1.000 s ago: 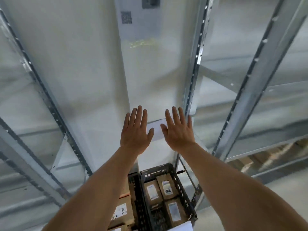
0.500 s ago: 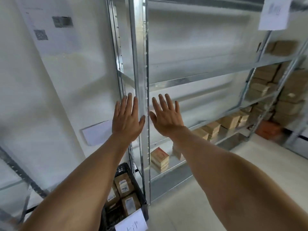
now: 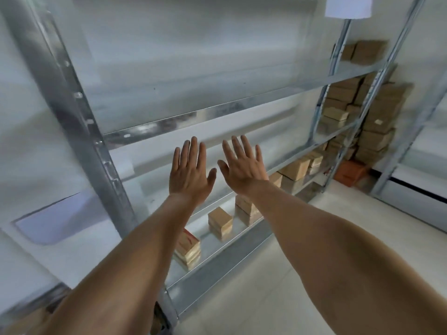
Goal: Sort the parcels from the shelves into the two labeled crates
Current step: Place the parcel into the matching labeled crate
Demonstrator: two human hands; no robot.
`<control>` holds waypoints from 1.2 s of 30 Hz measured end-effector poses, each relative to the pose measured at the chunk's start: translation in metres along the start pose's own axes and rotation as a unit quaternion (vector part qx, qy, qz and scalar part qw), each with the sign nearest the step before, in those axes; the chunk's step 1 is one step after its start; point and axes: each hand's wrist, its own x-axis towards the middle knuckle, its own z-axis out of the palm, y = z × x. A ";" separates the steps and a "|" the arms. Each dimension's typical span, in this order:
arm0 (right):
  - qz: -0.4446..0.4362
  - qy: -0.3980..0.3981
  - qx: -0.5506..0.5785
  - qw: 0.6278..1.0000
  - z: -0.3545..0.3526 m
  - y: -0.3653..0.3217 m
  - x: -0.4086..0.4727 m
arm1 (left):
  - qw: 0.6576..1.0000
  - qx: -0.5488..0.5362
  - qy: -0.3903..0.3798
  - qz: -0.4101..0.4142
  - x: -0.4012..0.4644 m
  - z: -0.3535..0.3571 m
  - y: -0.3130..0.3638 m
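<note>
Both arms stretched forward toward a metal shelving unit point(image 3: 217, 110), backs of the hands up. Left hand point(image 3: 189, 176) flat, fingers straight and close together, thumb out to the side, holding nothing. Right hand point(image 3: 243, 169) just beside it, fingers straight and slightly fanned, likewise holding nothing; thumbs near each other but apart.

Below and beyond the hands, on a low shelf point(image 3: 229, 240) of the unit, small cardboard parcels: a stack with red printing point(image 3: 189, 249) nearest, partly hidden by the left forearm; a plain brown stack point(image 3: 220, 222) just right of it; a taller stack point(image 3: 245, 210) partly behind the right forearm. More brown parcels point(image 3: 296, 169) farther right along the same shelf. On the far right, another bay packed with piled boxes point(image 3: 377, 122) on several levels, two more boxes point(image 3: 362, 52) on a high shelf, and an orange crate point(image 3: 350, 172) on the floor beneath. White sheet of paper point(image 3: 348, 7) hanging at the top right, writing unreadable. Thick grey upright post point(image 3: 79, 131) at left. Pale floor point(image 3: 278, 274) at near right. Much of the scene blurred.
</note>
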 end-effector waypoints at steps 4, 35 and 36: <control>0.025 -0.018 -0.002 1.000 0.013 0.071 0.053 | 0.999 -0.029 -0.015 -0.011 0.066 0.045 0.044; 0.024 -0.073 0.009 0.997 0.092 0.723 0.352 | 0.995 -0.001 -0.090 -0.049 0.526 0.279 0.528; 0.023 -0.075 0.009 0.997 0.098 0.739 0.363 | 0.994 0.001 -0.093 -0.051 0.539 0.291 0.540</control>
